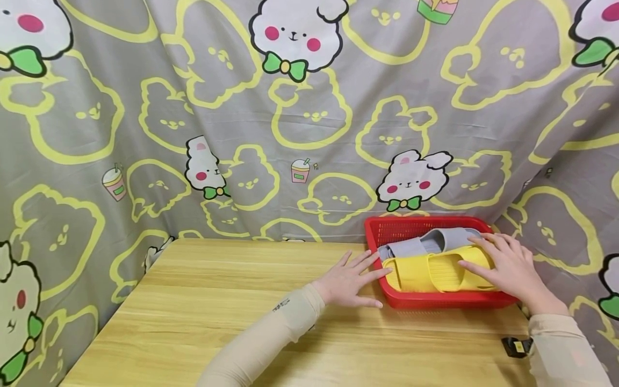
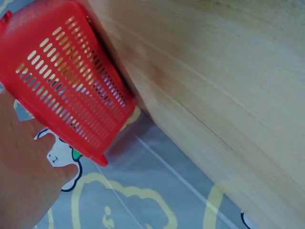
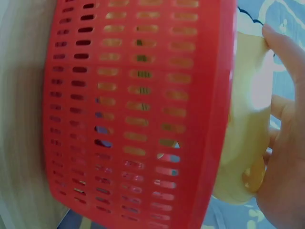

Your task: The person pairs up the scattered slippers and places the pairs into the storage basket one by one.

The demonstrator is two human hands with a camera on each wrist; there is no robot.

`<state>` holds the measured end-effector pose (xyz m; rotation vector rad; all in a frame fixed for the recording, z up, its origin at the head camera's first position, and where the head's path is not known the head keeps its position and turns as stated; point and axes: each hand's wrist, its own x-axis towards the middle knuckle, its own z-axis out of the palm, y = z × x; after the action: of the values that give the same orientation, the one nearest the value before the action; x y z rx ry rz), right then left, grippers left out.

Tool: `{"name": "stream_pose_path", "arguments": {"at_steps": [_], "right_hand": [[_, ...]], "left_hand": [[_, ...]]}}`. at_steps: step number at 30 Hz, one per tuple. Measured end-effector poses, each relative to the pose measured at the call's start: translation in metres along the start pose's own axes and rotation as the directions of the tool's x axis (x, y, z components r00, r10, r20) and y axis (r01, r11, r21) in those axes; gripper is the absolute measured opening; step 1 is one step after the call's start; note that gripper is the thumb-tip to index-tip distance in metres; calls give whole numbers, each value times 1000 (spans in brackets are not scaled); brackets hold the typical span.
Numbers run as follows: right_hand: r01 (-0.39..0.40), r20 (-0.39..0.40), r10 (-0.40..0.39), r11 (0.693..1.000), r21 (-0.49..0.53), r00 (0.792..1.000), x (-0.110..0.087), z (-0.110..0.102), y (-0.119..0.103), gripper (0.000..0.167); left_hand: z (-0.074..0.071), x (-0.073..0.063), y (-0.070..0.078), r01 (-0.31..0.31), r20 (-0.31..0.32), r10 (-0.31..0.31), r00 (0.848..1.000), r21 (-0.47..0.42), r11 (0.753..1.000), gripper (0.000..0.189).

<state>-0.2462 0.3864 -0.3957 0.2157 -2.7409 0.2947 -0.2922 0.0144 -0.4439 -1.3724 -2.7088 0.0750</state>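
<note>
A red plastic basket (image 1: 450, 301) stands at the table's back right, holding yellow slippers (image 1: 413, 274) in front and grey slippers (image 1: 408, 248) behind. My left hand (image 1: 345, 279) is at the basket's left end, fingers spread, fingertips reaching over the rim beside the yellow toe. In the left wrist view that hand (image 2: 26, 176) appears beside the slotted basket wall (image 2: 62, 90). Across the right end of the slippers rests my right hand (image 1: 512, 269), fingers spread and slightly bent. The right wrist view shows its fingers (image 3: 281, 47) along the yellow slipper (image 3: 245, 119); their contact is partly hidden.
The wooden table (image 1: 232, 301) extends to the left and front of the basket. Behind and at both sides hangs a grey patterned curtain (image 1: 309, 161). A small black object (image 1: 515, 347) is by the right sleeve.
</note>
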Motion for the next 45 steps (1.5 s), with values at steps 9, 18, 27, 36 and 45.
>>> {"name": "stream_pose_path", "arguments": {"at_steps": [9,18,27,36,45], "right_hand": [[-8,40,7,1000,25,999,0,6,11,72],[-18,91,11,997,74,996,-3,12,22,70],[-24,119,12,994,106,993,-4,18,31,67],[-42,166,21,991,126,986,-7,25,37,67],[-45,194,19,990,132,981,-7,26,38,69]], "left_hand": [[1,0,0,7,2,-7,1000,-14,1000,82],[1,1,0,2,-9,-2,1000,-18,1000,83],[1,1,1,3,-4,-3,1000,2,1000,83],[0,0,1,3,-6,-3,1000,-9,1000,83],[0,1,1,12,4,-12,1000,-20,1000,83]]}}
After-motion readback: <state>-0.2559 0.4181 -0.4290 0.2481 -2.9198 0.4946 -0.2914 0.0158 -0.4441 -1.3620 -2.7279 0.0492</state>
